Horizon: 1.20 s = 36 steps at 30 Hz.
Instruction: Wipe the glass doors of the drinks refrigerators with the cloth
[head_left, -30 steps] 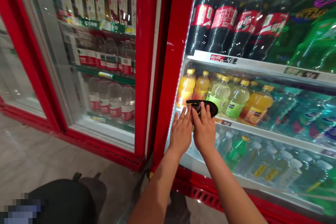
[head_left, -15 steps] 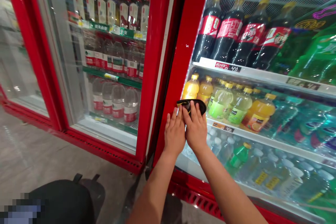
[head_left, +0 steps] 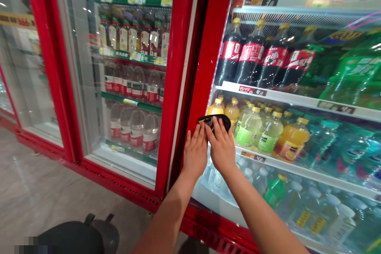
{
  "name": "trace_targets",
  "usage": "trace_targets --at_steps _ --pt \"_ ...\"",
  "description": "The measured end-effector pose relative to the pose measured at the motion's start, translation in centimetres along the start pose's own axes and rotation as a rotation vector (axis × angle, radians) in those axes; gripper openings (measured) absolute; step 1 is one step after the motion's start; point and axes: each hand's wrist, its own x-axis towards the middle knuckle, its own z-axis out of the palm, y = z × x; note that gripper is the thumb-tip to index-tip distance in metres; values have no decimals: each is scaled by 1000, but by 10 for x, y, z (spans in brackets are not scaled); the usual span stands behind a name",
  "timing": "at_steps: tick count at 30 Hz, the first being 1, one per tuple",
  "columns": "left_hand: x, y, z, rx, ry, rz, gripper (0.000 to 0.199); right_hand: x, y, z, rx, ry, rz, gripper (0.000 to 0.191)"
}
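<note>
My left hand point(head_left: 195, 152) lies flat with its fingers stretched upward, at the red frame point(head_left: 201, 79) and left glass edge of the drinks fridge. Its fingertips meet the lower left side of a black oval piece with a yellow edge point(head_left: 225, 120), which looks like a door handle. Beside it, my right hand point(head_left: 222, 151) has its fingers extended over the middle of that piece, covering part of it. The two hands touch or nearly touch along their inner sides. Orange juice bottles point(head_left: 215, 107) and pale green drink bottles point(head_left: 247, 127) stand behind the glass.
Large cola bottles point(head_left: 251, 57) fill a shelf above my hands, with clear bottles point(head_left: 303, 214) below. A second red-framed fridge point(head_left: 171, 99) stands to the left, holding water bottles point(head_left: 137, 129). A dark rounded object point(head_left: 71, 238) is at the lower left over the grey floor point(head_left: 26, 190).
The view has tilted up, so shelves sit lower in the picture and another top row shows. My hands stay at the black piece, in nearly the same pose.
</note>
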Motion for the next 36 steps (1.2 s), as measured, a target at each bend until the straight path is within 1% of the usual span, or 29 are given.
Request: trace_targets --at_steps 2,4,6,7,9,11,13,14,16,18,20,22,24,26,27,29,30,32,34,36 --pt "-13 3 6 34 -5 -22 61 -8 -1 0 14 -22 -56 50" --pt "-28 12 13 57 -12 -35 59 -21 5 -3 16 -49 -133 50" --pt "-30 21 16 62 -17 -19 58 -26 15 -10 -2 -56 -183 49" --pt "-24 22 14 61 -17 -3 59 -22 20 -14 -16 -50 -184 49" --pt "-1 19 6 59 -9 22 60 -4 26 -19 -42 -21 -136 50" --pt "25 7 -5 62 12 22 62 21 24 -19 -52 11 -69 51" --pt "38 -7 -11 72 33 4 64 39 15 -14 -48 29 -41 51" --pt "37 -12 -11 78 39 -3 64 42 10 -12 -43 30 -47 50" --pt "23 -16 -6 88 39 -7 66 35 4 -7 -29 17 -91 50" --pt "4 -9 3 90 26 7 68 16 8 -8 -21 5 -153 49" --pt "-5 5 9 76 17 41 70 0 19 -13 -26 1 -183 48" --pt "6 18 7 45 24 78 70 -2 34 -22 -41 14 -149 49" --pt "32 24 -3 6 42 94 69 12 46 -31 -54 36 -72 51" --pt "57 23 -13 -27 56 73 68 33 50 -35 -57 60 -8 52" --pt "66 21 -17 -40 61 56 68 42 49 -35 -52 65 3 51" --pt "68 17 -18 -57 64 23 69 49 45 -33 -31 57 -12 50" --pt "63 18 -16 -60 63 12 71 46 43 -31 -21 48 -32 50" --pt "44 25 -8 -58 53 9 73 28 44 -31 -11 27 -69 49" --pt "28 43 -1 -57 39 28 76 2 53 -35 -26 20 -71 49" --pt "27 66 0 -69 31 85 77 -20 70 -45 -57 30 -30 50"
